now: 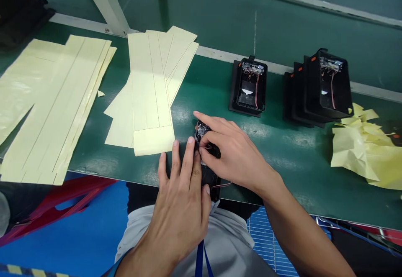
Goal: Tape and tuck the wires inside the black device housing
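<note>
A black plastic housing [211,177] lies at the table's near edge, mostly covered by my hands. Circuit parts show at its far end, and a thin red wire pair trails out on its right. My left hand [180,201] rests along the housing's left side, fingers stretched out, with the index fingertip and thumb against it. Over the housing, my right hand [234,151] has thumb and index finger pinched together inside it. A bit of wire shows by that pinch, but what the fingertips hold is too small to make out.
Sheets of pale yellow strips [150,88] lie left of centre, with more yellow sheets [56,101] farther left. One open black housing [251,86] with wires stands at the back; a row of similar housings [326,84] is right of it. Crumpled yellow paper [364,147] lies at right.
</note>
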